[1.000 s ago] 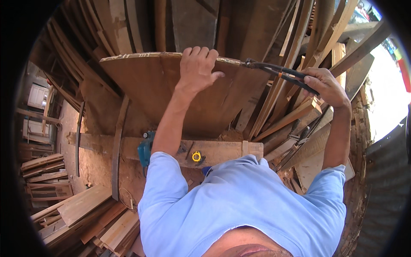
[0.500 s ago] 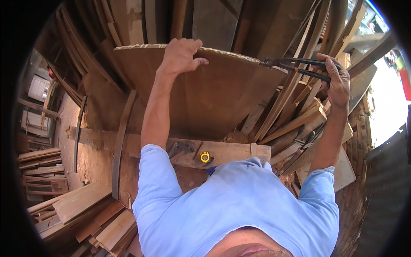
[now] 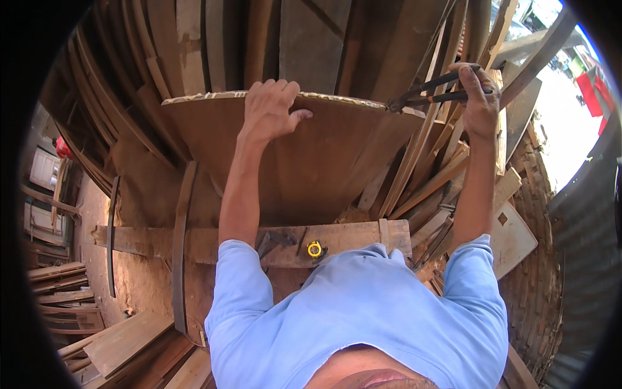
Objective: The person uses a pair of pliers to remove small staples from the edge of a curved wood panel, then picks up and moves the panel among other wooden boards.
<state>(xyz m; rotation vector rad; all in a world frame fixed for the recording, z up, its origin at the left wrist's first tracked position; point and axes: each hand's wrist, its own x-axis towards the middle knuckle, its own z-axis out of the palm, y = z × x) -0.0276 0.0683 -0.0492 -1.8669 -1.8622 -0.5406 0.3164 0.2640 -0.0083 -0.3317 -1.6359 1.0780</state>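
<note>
My left grip [image 3: 269,111] clasped the panel [image 3: 311,155] at its top edge, seemingly steadying it — my right grip [image 3: 479,102] wrapped round pincers [image 3: 447,97]

A panel [image 3: 324,155] faced in smooth, matt brown wood, its upper edge [image 3: 350,100] roughened, pincers [image 3: 447,97] made of dull dark metal, a tape measure [image 3: 315,249] cased in yellow plastic, a counter [image 3: 353,240] built of worn wood, a shirt [image 3: 363,311] in matt cloth.

Brown wooden panel [image 3: 317,159] with pale mottled edge [image 3: 337,99]; black metal pincers [image 3: 447,96], orange-banded; round yellow-and-black tape measure [image 3: 315,249]; light-blue cloth shirt [image 3: 363,311].
</note>
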